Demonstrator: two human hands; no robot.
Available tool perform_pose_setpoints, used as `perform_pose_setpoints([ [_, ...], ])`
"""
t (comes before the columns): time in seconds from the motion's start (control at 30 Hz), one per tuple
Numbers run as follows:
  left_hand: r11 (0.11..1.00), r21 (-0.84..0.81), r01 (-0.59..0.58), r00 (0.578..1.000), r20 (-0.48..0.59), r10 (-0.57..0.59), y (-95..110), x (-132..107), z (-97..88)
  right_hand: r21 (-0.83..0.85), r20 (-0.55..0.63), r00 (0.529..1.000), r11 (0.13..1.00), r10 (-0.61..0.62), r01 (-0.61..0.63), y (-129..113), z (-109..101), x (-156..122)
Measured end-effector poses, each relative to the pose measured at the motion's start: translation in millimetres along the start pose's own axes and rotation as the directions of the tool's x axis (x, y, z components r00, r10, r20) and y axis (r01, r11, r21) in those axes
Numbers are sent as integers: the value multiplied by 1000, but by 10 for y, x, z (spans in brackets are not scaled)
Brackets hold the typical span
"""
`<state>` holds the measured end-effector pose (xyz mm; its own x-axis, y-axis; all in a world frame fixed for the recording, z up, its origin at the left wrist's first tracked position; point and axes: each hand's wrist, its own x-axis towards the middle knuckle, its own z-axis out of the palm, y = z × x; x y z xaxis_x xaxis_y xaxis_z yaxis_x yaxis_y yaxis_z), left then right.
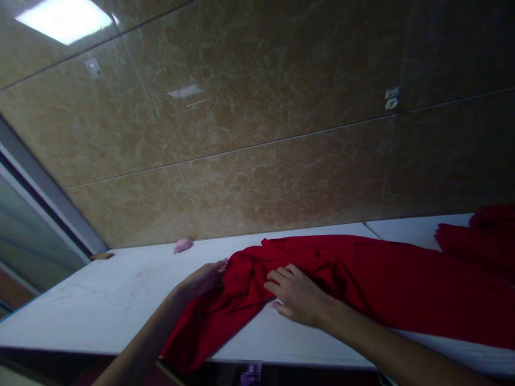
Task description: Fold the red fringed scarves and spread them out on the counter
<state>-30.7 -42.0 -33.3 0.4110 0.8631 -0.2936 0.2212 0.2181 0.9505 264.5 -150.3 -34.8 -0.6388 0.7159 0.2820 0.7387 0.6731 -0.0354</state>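
Note:
A long piece of red cloth (394, 284) lies across the white table, bunched into folds at its left part, with one end hanging over the front edge. My left hand (205, 280) is against the left side of the bunched folds, its fingers stretched out along the cloth and partly in shadow. On top of the folds rests my right hand (295, 296), palm down, fingers slightly bent and apart, the thumb off to the side near the cloth's front edge. Neither hand visibly pinches the fabric.
The white table (92, 300) runs along a brown tiled wall (257, 182). By the wall sits a small pink lump (183, 245), with a brown piece (102, 256) at the far-left corner. More red cloth (475, 244) is heaped at the right. A metal-framed glass panel (44, 193) stands left.

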Motion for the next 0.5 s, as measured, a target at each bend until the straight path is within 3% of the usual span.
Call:
perform_pose_setpoints([
  [0.17, 992, 126, 20, 997, -81, -9, -81, -163, 105, -64, 11, 1000, 998, 3, -2, -15, 149, 198],
  [0.27, 990, 140, -9, 982, -183, 34, -126, -155, 124, -75, -3, 1000, 997, -6, 6, 37, 155, 287],
  [0.37, 992, 116, -52, 958, -276, 83, -123, -112, 52, -26, 2, 1000, 1000, -17, 17, 52, 130, 295],
  [0.5, 992, 85, -93, 951, -286, 114, -41, -44, -73, 85, 55, 990, 988, -133, 129, 1, 88, 171],
])
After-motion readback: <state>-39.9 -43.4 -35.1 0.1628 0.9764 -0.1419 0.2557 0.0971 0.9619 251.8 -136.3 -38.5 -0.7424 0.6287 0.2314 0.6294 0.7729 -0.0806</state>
